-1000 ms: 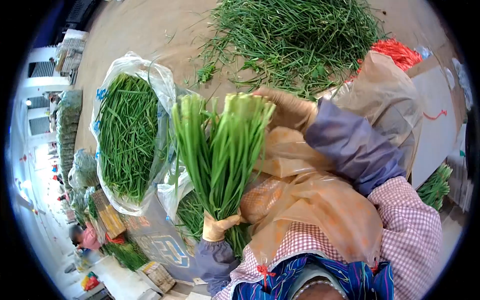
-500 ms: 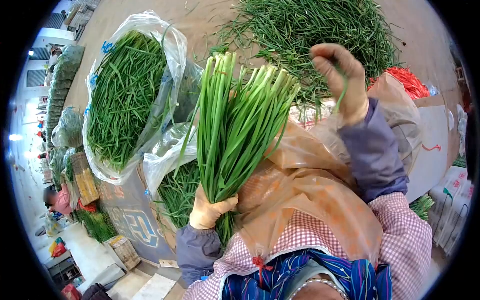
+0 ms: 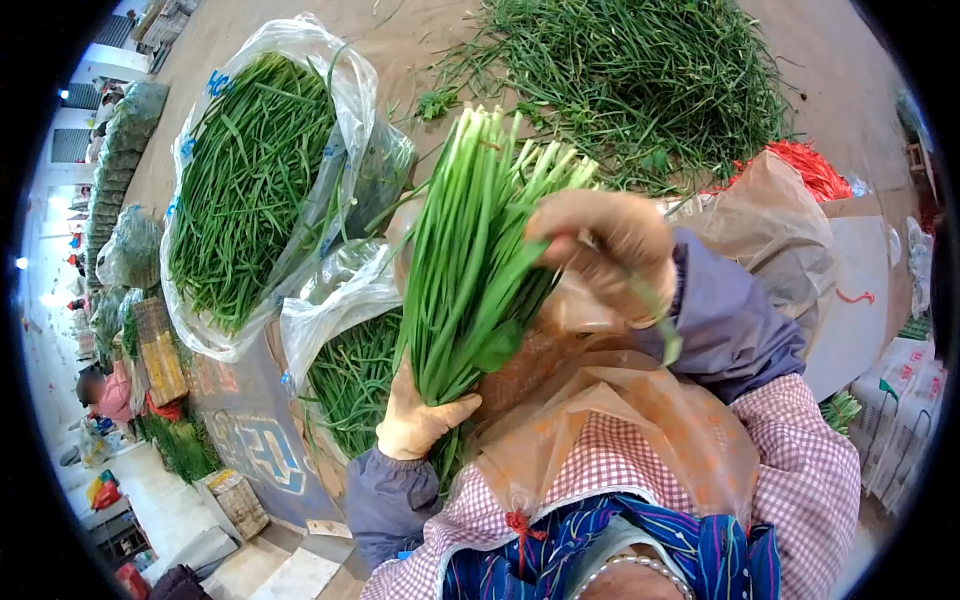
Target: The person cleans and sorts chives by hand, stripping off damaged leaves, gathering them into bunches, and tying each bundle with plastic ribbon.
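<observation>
My gloved left hand [image 3: 418, 412] is wrapped round the lower part of a bunch of long green stalks [image 3: 465, 270], whose pale cut ends point up. At the bunch's right side is my gloved right hand [image 3: 605, 245], blurred by motion, its fingers closed at a green leaf [image 3: 525, 265]. A loose stalk [image 3: 655, 310] hangs by the palm of that hand. Below the hands spreads a translucent orange-patterned apron [image 3: 640, 400].
A clear plastic bag [image 3: 365, 120] full of greens stands at the left, with a second open bag [image 3: 335, 310] beside it. Loose greens [image 3: 640, 80] are heaped at the top. Red ties [image 3: 808, 168] lie at the right. A person [image 3: 108, 392] is far left.
My right hand has come down and left from above, onto the bunch's right side. My left hand keeps its hold on the bunch, which has hardly moved.
</observation>
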Motion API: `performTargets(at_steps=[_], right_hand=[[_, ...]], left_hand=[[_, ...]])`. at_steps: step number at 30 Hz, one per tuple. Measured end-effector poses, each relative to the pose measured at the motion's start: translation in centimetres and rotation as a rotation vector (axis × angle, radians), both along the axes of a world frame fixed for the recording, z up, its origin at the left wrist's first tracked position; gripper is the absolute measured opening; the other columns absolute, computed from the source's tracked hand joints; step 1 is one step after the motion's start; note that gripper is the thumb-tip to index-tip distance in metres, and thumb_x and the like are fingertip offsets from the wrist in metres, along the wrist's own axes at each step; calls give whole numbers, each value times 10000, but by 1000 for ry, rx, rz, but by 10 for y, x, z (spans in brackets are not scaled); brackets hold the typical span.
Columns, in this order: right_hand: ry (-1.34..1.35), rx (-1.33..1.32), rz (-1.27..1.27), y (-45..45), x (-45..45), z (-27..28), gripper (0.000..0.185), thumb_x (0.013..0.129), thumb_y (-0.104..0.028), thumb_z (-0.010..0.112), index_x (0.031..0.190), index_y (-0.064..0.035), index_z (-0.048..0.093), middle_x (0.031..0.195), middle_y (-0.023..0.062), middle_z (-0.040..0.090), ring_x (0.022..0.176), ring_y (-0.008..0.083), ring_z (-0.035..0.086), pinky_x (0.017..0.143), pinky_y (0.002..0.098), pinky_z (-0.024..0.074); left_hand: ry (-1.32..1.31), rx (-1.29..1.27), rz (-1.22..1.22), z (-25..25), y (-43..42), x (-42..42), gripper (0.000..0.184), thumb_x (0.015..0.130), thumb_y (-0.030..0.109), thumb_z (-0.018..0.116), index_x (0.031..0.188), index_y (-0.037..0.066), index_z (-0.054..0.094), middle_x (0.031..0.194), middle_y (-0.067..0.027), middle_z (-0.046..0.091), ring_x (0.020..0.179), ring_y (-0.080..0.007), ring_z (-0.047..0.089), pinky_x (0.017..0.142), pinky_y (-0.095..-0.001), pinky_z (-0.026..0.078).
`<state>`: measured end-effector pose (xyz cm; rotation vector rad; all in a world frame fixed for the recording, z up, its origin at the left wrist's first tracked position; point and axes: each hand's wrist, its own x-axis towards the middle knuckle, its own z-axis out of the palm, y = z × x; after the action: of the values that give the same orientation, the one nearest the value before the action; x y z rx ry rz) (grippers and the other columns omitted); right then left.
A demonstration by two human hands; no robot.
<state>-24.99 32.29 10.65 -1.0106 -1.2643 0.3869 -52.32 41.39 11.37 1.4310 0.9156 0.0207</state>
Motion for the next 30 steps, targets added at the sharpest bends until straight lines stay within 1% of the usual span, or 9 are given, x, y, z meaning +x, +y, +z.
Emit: performTargets(at_steps=[6, 9, 11, 13, 19, 20, 22, 26, 30], right_hand=[[563, -110, -422, -13, 81, 17, 237, 958, -299, 620, 993, -67, 656, 632, -29, 562, 472, 33, 372, 418, 191, 245], [-81, -365, -733, -31, 140, -7, 401, 870, -220, 718, 1229, -87, 597, 1086, 109, 644, 891, 175, 596, 792, 300, 502], [-660, -697, -892, -42, 126, -14, 700, 751, -131, 787, 1388, -133, 497, 1319, 135, 557, 1206, 304, 525, 1036, 390, 422], [-690, -204, -643, -34, 88, -8, 678, 692, -85, 788, 1328, -103, 552, 1278, 113, 595, 1192, 306, 543, 1024, 412, 437], [-802, -20, 60, -30, -8, -1, 305, 710, -172, 653, 1001, -88, 615, 813, 52, 576, 688, 234, 583, 564, 382, 478], [-772, -20, 82, -30, -5, 0, 286, 720, -153, 669, 994, -88, 620, 824, 58, 586, 700, 242, 589, 559, 369, 472], [-530, 116, -182, -24, 3, -1, 237, 747, -120, 704, 970, -82, 630, 835, 64, 602, 726, 245, 596, 564, 363, 464], [-802, -220, -556, -2, 37, 17, 363, 847, -285, 702, 1072, -7, 640, 1030, 123, 642, 980, 304, 602, 897, 434, 441], [-611, -641, -159, 26, 48, -12, 565, 845, -527, 617, 1215, -100, 620, 1152, 170, 616, 1142, 337, 547, 1016, 540, 314]], left_hand=[[-22, -96, 78, -4, -3, -3, 675, 684, 11, 771, 1286, -4, 466, 1086, -73, 639, 937, -164, 615, 865, -307, 501], [-26, -110, 129, -8, -6, -6, 641, 688, -1, 762, 1269, 1, 489, 1074, -68, 645, 908, -157, 622, 843, -300, 510], [-25, -119, 145, -4, -8, -3, 642, 686, -7, 762, 1268, 3, 491, 1081, -72, 643, 924, -162, 619, 852, -306, 507], [-14, -121, 146, -6, -9, 0, 645, 684, -10, 763, 1268, 2, 491, 1086, -76, 642, 943, -171, 616, 861, -313, 503], [-7, -10, 104, -9, -11, -2, 666, 674, -11, 767, 1276, -12, 481, 1124, -94, 637, 998, -204, 607, 903, -336, 485], [-68, 96, 69, -16, -12, -5, 563, 680, -52, 753, 1194, 2, 530, 948, -103, 656, 754, -203, 653, 637, -319, 554], [-3, 41, 73, -9, -14, -4, 663, 691, -15, 746, 1294, -9, 471, 1148, -106, 638, 1021, -204, 613, 913, -333, 484], [-43, 175, 13, -7, -15, 1, 701, 719, 15, 741, 1349, -1, 434, 1162, -122, 641, 1039, -198, 617, 913, -322, 485], [-16, 373, -46, -9, -22, 1, 790, 754, 57, 725, 1452, 58, 354, 1240, -152, 626, 1111, -211, 620, 928, -299, 482]])
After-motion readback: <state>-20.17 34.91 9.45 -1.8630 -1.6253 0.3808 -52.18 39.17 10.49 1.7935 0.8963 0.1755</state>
